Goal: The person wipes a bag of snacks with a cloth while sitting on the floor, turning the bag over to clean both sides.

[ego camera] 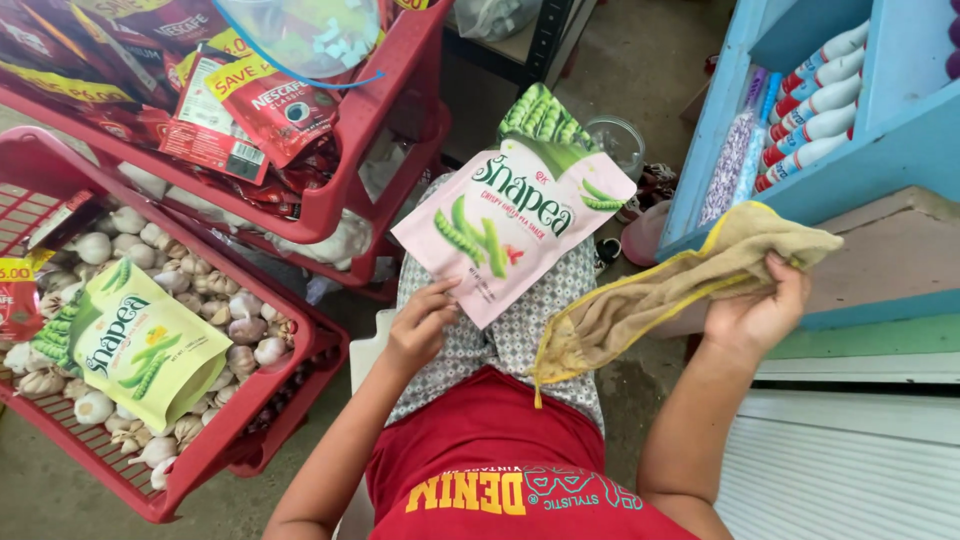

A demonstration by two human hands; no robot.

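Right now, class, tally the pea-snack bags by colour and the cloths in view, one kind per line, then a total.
Pink bag, in left hand: 1
Green bag, on garlic: 1
Cloth, in right hand: 1
Total: 3

A bare concrete floor (620, 60) is showing between the fixtures, in even daylight. A red tiered rack (330, 200) is standing at the left, a blue wooden shelf unit (900, 130) at the right. A dark metal shelf (540, 40) is standing behind. A white corrugated panel (850, 470) is lying lower right.
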